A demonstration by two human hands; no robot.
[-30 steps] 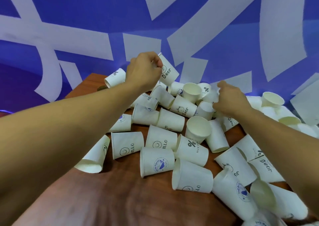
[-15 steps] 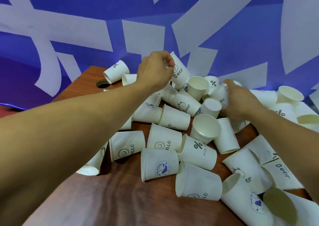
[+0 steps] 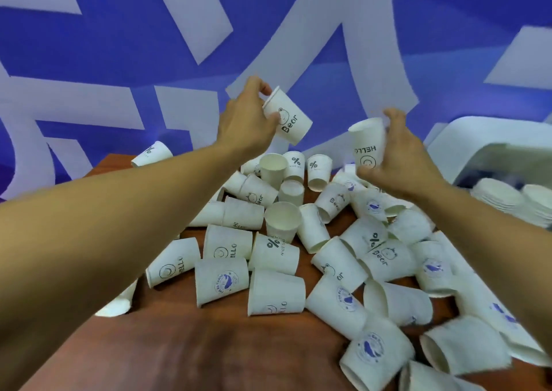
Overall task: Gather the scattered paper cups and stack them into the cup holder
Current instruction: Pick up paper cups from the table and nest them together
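**Left hand** (image 3: 248, 121): up above the far side of the pile. Fingers and thumb are curled round the rim end of one cup.

**Bear cup** (image 3: 289, 121): white paper, printed "Bear" with a small bear face. It is in the left hand's grip, tilted, with its base pointing down and towards the right hand.

**Right hand** (image 3: 400, 157): level with the left and well apart from it. The thumb is under and the fingers wrap behind one cup, so this hand also has a firm hold.

**HELLO cup** (image 3: 366, 142): white paper with a smiley, print upside down and base uppermost. It lies against the right palm on the side facing the left hand and does not touch the Bear cup.

**Loose cups** (image 3: 280, 220): many, white, with mixed prints. They are heaped below and between both hands, mostly on their sides, with a few upright and mouth up.

**Table** (image 3: 185, 346): reddish wood, beneath the forearms, bearing the heap.

**White curved unit** (image 3: 478, 142): just beyond the right hand's outer side. Stacked white rims (image 3: 501, 196) sit under it, blurred.

**Wall** (image 3: 89, 47): blue with white shapes, beyond both hands.
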